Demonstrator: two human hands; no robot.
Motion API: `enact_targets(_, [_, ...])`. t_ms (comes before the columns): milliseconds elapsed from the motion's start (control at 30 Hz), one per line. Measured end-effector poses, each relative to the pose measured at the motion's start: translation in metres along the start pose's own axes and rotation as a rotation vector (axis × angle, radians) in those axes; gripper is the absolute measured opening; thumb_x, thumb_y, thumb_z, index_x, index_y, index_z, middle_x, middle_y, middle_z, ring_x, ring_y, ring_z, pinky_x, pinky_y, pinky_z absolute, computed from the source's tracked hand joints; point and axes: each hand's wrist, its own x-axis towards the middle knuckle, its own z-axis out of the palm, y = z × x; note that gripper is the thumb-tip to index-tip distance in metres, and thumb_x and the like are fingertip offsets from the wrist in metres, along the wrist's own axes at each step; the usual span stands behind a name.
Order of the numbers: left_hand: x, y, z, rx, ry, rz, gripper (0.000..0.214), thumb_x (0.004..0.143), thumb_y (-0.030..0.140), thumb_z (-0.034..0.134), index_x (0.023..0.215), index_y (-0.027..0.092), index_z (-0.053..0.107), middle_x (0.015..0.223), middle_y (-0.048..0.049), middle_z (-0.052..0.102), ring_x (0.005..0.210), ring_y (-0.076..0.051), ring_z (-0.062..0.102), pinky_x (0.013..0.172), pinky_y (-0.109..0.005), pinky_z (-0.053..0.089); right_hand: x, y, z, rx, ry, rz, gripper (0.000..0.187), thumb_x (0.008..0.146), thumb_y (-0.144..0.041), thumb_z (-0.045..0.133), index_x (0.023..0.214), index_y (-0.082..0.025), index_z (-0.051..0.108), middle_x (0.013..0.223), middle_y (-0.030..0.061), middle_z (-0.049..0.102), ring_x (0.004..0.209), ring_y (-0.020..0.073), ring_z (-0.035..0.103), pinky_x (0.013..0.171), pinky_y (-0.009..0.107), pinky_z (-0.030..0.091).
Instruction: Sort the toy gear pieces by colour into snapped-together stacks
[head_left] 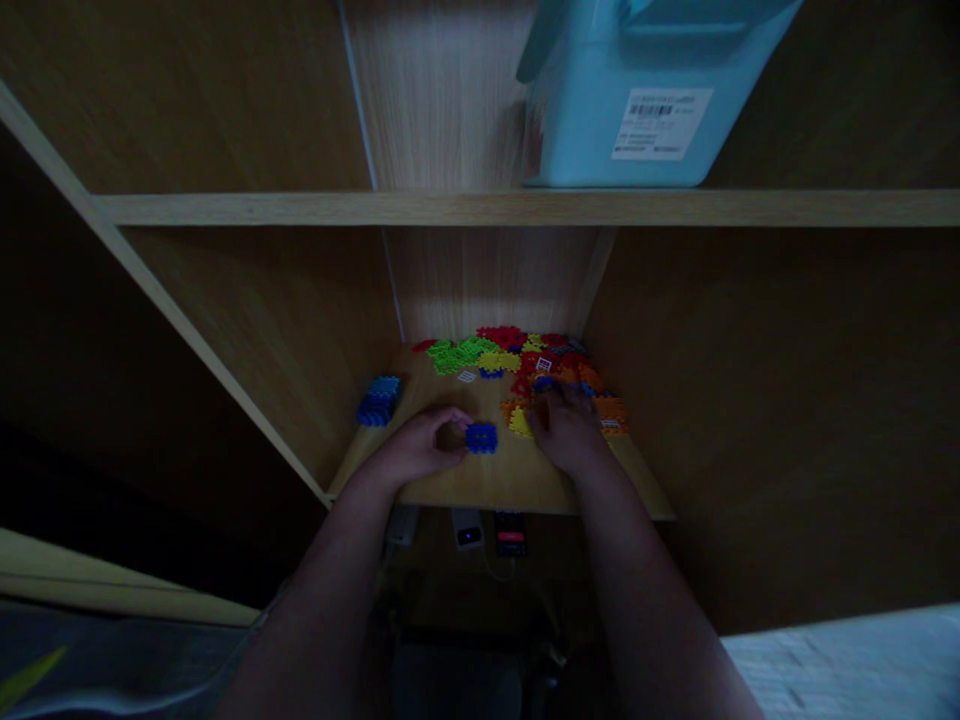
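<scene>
My left hand [427,440] pinches the edge of a dark blue notched plastic building piece [481,437] between thumb and fingers, low over the wooden shelf board. To its right, my right hand [568,425] reaches into a loose pile, fingers spread apart over a blue piece [543,383]; the fingertips are dim. A yellow piece [519,420] lies beside its thumb. Orange pieces [611,412] are to the right of this hand, and red pieces [529,365] lie behind it. Against the left side stands a stack of blue pieces [379,402].
Green pieces [457,353] lie toward the back wall. An upper shelf edge [450,209] crosses above my hands, carrying a light blue plastic box [630,110]. Cabinet walls close in both sides. Below the board are a phone [511,535] and a white device [468,530] with a cable.
</scene>
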Motion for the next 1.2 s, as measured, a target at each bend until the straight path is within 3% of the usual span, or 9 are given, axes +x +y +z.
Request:
enact_targets(133, [0.000,0.003,0.000,-0.012,0.002,0.005,0.038,0.084,0.023,0.080,0.121,0.025,0.070,0.126,-0.0035,0.077,0.119,-0.024,0.072,0.110,-0.042,0.054,0.001,0.004,0.002,-0.001,0.000,-0.024,0.029,0.102,-0.034,0.061,0.121,-0.017,0.075,0.149,0.0237,0.064,0.144,0.0395,0.057,0.122,0.065,0.040])
enact_targets(367, [-0.001,0.003,-0.001,0.014,0.005,0.001,0.038,0.085,0.021,0.080,0.121,0.025,0.071,0.126,-0.0033,0.077,0.118,-0.024,0.072,0.109,-0.041,0.054,0.006,0.006,0.003,0.082,0.053,-0.101,0.047,0.100,-0.027,0.058,0.143,-0.010,0.067,0.147,0.0232,0.067,0.140,0.0375,0.062,0.122,0.057,0.047])
enact_targets(533, [0.000,0.001,0.000,0.002,0.001,0.010,0.038,0.085,0.022,0.080,0.122,0.024,0.070,0.125,-0.0042,0.076,0.118,-0.024,0.071,0.109,-0.042,0.054,0.008,0.001,-0.009,0.174,0.146,-0.118,0.047,0.100,-0.022,0.056,0.142,-0.007,0.068,0.144,0.0234,0.069,0.136,0.0352,0.063,0.122,0.053,0.049])
enact_targets(600, [0.000,0.000,0.000,-0.009,0.002,0.007,0.039,0.085,0.022,0.080,0.122,0.024,0.070,0.126,-0.0038,0.076,0.118,-0.024,0.072,0.109,-0.042,0.054,0.008,-0.003,-0.017,0.220,0.158,-0.150,0.043,0.100,-0.018,0.054,0.138,-0.011,0.072,0.141,0.0204,0.072,0.132,0.0332,0.066,0.120,0.052,0.051])
enact_targets(700, [0.000,-0.001,0.001,-0.016,0.008,0.003,0.041,0.084,0.022,0.080,0.123,0.026,0.069,0.126,-0.0034,0.076,0.118,-0.024,0.071,0.109,-0.041,0.054,0.004,-0.014,-0.027,0.297,0.124,-0.253,0.038,0.100,-0.013,0.054,0.126,-0.022,0.080,0.132,0.0118,0.078,0.123,0.0289,0.071,0.113,0.050,0.056])
enact_targets(867, [0.000,0.002,0.001,-0.025,0.037,0.027,0.050,0.084,0.024,0.082,0.131,0.026,0.065,0.121,-0.0036,0.075,0.115,-0.023,0.071,0.110,-0.041,0.053,-0.009,-0.041,-0.036,0.325,0.029,-0.389,0.027,0.103,-0.014,0.061,0.112,-0.025,0.084,0.114,0.0086,0.082,0.107,0.0272,0.074,0.101,0.045,0.060])
enact_targets(1067, [0.000,0.003,0.000,-0.012,0.045,0.017,0.056,0.083,0.023,0.081,0.134,0.025,0.061,0.118,-0.0028,0.074,0.114,-0.023,0.071,0.109,-0.039,0.054,-0.020,-0.067,-0.033,0.354,-0.121,-0.441,0.026,0.103,-0.014,0.065,0.121,-0.025,0.080,0.114,0.0084,0.080,0.104,0.0257,0.074,0.095,0.042,0.061])
enact_targets(1200, [0.000,0.003,0.000,-0.007,0.043,0.029,0.054,0.082,0.023,0.082,0.132,0.024,0.061,0.122,-0.0038,0.074,0.117,-0.023,0.071,0.110,-0.039,0.053,-0.021,-0.072,-0.034,0.487,-0.159,-0.477,0.025,0.105,-0.020,0.065,0.128,-0.027,0.074,0.123,0.0068,0.079,0.113,0.0245,0.073,0.100,0.041,0.060])
